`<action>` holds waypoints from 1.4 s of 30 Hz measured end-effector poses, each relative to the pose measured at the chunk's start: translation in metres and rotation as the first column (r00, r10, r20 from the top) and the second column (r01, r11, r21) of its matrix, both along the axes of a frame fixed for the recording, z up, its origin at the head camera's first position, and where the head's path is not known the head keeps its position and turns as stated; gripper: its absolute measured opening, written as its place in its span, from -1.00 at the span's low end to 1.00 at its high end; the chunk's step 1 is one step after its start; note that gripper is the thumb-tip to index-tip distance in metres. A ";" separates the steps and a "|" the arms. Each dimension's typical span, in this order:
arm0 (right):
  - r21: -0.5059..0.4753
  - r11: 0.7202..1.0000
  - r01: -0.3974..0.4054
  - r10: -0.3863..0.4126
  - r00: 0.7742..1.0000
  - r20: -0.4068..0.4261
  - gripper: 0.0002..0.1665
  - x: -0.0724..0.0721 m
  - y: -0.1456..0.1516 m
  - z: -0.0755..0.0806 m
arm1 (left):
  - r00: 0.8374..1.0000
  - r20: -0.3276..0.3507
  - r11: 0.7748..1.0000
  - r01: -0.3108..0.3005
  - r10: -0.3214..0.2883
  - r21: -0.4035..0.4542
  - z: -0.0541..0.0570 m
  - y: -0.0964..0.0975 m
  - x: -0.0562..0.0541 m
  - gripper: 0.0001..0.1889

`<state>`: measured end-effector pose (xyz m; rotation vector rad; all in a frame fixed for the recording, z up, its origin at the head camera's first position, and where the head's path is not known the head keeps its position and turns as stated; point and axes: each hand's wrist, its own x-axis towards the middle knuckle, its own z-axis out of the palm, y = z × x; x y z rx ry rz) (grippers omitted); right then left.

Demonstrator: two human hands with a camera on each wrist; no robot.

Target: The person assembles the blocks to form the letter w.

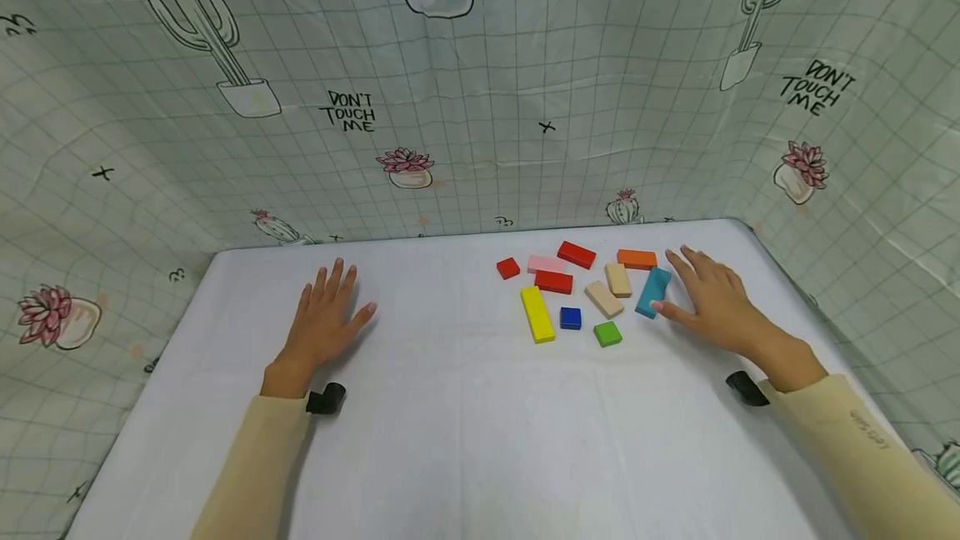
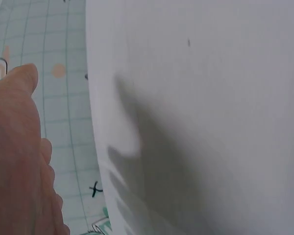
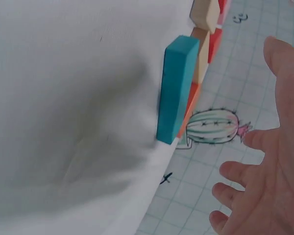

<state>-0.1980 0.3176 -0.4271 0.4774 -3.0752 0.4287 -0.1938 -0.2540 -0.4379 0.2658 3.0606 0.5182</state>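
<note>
My right hand (image 1: 708, 298) hovers over the table just right of a teal block (image 1: 653, 292), fingers spread, holding nothing; its thumb overlaps the block's lower end in the head view. In the right wrist view the teal block (image 3: 177, 90) stands apart from the hand (image 3: 269, 161). Far to the left, my left hand (image 1: 318, 327) is held over the white table with fingers straight and thumb out, its shadow (image 2: 157, 161) below. Close by the teal block lie an orange block (image 1: 637, 259) and two beige blocks, one upper (image 1: 618, 280) and one lower (image 1: 603, 299).
Further left lie a yellow block (image 1: 537, 315), a blue block (image 1: 571, 318), a green block (image 1: 607, 334), a pink block (image 1: 546, 264) and red blocks, including a small one (image 1: 507, 268). A patterned cloth (image 1: 480, 107) hangs behind the white table (image 1: 465, 423).
</note>
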 end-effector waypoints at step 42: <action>-0.028 0.955 -0.296 0.295 0.955 -0.040 -0.15 -0.009 -0.047 -0.009 | 0.972 0.013 0.969 0.235 -0.235 -0.080 -0.001 0.125 -0.002 -0.12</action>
